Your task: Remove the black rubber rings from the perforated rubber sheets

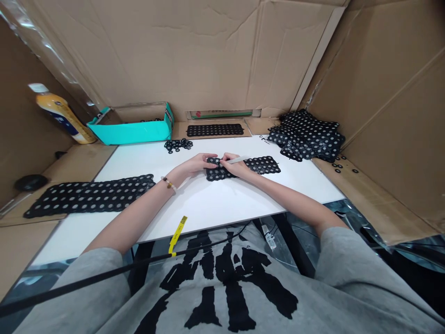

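A black sheet of joined rings [263, 165], dotted with pale round spots, lies on the white tabletop in front of me. My left hand [200, 163] pinches its left end, thumb on top. Closed around a pale, slim pen-like tool [238, 159], my right hand [235, 166] rests over the middle of the sheet. The tool's tip is hidden by my fingers near the sheet's upper left part. Just beyond my left hand sits a small heap of loose black rings [178, 145].
Another ring sheet [90, 195] lies left, and one [215, 130] at the back. Sheets are piled [308, 134] at right, beside several loose rings [338, 165]. A turquoise-edged box [135, 133] and an orange bottle [62, 113] stand back left. Cardboard walls [208, 55] enclose the table. A black cable [139, 263] crosses my front.
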A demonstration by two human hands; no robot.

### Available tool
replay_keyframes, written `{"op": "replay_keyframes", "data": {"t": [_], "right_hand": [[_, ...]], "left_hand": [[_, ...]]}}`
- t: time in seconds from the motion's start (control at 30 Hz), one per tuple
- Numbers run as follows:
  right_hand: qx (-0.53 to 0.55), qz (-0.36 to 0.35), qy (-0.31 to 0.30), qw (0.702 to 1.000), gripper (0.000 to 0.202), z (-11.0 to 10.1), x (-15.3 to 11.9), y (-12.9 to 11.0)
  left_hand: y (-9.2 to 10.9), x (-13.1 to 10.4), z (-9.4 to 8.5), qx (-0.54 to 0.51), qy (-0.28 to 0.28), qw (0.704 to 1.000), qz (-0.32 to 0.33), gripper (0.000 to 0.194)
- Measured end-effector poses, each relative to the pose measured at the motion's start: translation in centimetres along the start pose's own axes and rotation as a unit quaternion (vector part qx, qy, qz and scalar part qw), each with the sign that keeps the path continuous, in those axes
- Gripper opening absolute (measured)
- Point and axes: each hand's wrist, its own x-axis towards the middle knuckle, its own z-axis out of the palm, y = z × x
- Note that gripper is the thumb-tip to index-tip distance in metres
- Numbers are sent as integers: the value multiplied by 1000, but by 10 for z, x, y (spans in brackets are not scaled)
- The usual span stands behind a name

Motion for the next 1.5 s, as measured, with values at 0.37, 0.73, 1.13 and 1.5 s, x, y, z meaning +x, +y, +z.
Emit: {"op": "replay_keyframes", "data": {"t": [0.37,0.73,1.13,1.5], "right_hand": [[92,46,-50,993,22,-4,28,-9],[90,24,-19,995,23,14,21,-2],[45,-6,-4,999,23,20,15,-8],[61,-9,23,998,24,25,19,-2]], "left_hand": [[-32,-5,-12,71,92,991,63,38],[-27,-8,-1,-28,111,991,64,41],[-17,-13,1,-88,101,991,18,55],[-16,-15,-9,-60,62,996,29,60]]}}
